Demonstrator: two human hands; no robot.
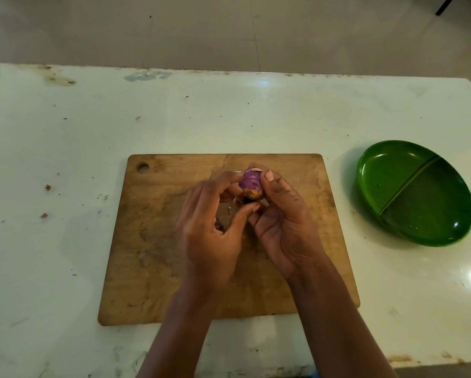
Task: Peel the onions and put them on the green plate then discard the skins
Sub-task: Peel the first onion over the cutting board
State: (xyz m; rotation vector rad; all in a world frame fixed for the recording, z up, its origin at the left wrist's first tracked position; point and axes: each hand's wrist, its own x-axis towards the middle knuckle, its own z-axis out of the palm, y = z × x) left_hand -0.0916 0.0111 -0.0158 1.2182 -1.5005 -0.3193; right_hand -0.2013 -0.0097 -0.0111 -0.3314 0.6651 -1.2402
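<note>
- Peeling at centre frame: I watch the onion [249, 184] held between both hands above the wooden cutting board [152, 255], purple flesh bared on top and brown skin at its lower end.
- The right hand [283, 225] grips the onion, thumb pressed to its side, likely to steady it.
- The left hand [209, 227] pinches at the brown patch with thumb and fingertips, seemingly to tear it away.
- At right of frame, the green plate [392, 181] sits on the counter [65, 148], holding no onion yet.
- Skin flecks [47, 187] dot the counter at left.

Stained white table [256, 118] w/ glare, beige tiled floor [201, 31] beyond
</note>
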